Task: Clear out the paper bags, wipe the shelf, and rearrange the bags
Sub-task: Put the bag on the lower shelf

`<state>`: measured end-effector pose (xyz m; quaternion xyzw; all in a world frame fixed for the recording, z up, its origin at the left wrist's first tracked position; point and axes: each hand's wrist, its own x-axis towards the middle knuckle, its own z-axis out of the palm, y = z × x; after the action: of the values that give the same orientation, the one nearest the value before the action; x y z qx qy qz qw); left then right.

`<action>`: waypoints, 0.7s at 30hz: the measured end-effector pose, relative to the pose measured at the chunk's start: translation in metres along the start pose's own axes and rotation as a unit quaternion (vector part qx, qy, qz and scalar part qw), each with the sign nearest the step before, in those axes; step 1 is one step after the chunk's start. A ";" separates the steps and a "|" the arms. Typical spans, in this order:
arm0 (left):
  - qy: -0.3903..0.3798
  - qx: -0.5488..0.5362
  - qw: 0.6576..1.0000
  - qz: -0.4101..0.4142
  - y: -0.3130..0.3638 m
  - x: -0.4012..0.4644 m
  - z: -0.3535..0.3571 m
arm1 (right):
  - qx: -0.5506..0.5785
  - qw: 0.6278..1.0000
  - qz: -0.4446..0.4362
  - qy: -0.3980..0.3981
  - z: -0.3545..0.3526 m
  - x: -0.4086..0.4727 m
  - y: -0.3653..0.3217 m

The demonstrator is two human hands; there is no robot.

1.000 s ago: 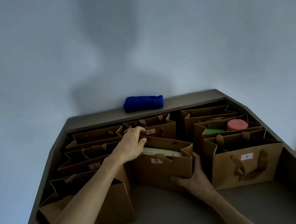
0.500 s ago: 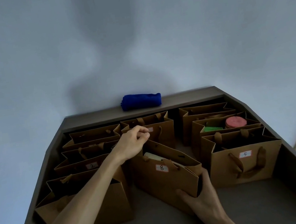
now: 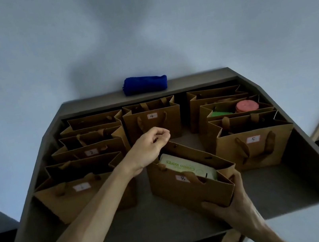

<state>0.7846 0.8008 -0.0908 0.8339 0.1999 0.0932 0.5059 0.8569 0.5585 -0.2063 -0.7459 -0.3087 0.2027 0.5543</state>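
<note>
The paper bag marked 8 [image 3: 188, 187] sits near the front middle of the shelf [image 3: 301, 177], turned at a slant to the rows behind it, with a pale green pack of wipes [image 3: 184, 167] showing in its open mouth. Both hands are on this bag. The left hand [image 3: 147, 150] pinches its far upper corner, fingers curled together at the rim, most likely to steady the thin paper so the mouth does not fold in. The right hand [image 3: 233, 201] cups the bag's near lower corner, thumb up the side and fingers under the base, which looks like support for the weight of the wipes. Left of this bag stand three more bags in a column, the nearest [image 3: 79, 198] just beside it; behind it stands bag 4 [image 3: 152, 120]; to its right is bag 5 [image 3: 254, 147]. A rolled blue cloth [image 3: 145, 84] lies on the back ledge, well apart from the bag. The job seems at the clearing stage, this bag being drawn off the shelf.
</note>
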 end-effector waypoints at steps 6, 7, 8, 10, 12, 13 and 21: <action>0.043 0.002 0.999 -0.013 0.006 -0.001 0.012 | -0.017 1.000 -0.021 -0.005 -0.007 0.000 0.007; 0.050 -0.007 0.999 -0.012 0.007 -0.002 0.016 | -0.018 1.000 -0.022 -0.006 -0.010 -0.002 0.008; 0.058 -0.026 0.998 -0.012 0.008 -0.005 0.019 | -0.018 1.000 -0.022 -0.005 -0.014 -0.004 0.009; 0.072 -0.082 0.994 -0.023 0.006 -0.014 0.027 | -0.018 0.999 -0.028 -0.004 -0.025 -0.009 0.010; 0.077 -0.131 0.987 -0.044 -0.003 -0.024 0.037 | -0.026 0.999 -0.025 -0.009 -0.036 -0.013 0.011; 0.075 -0.157 0.983 -0.051 -0.008 -0.030 0.044 | -0.028 0.999 -0.021 -0.011 -0.040 -0.015 0.011; -0.006 -0.191 0.980 -0.051 -0.047 -0.074 0.070 | 0.004 1.000 -0.010 -0.016 -0.060 -0.025 0.012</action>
<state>0.7320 0.7321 -0.1612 0.7111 0.2173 0.0989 0.6613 0.8807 0.4971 -0.2007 -0.7371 -0.3241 0.2104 0.5544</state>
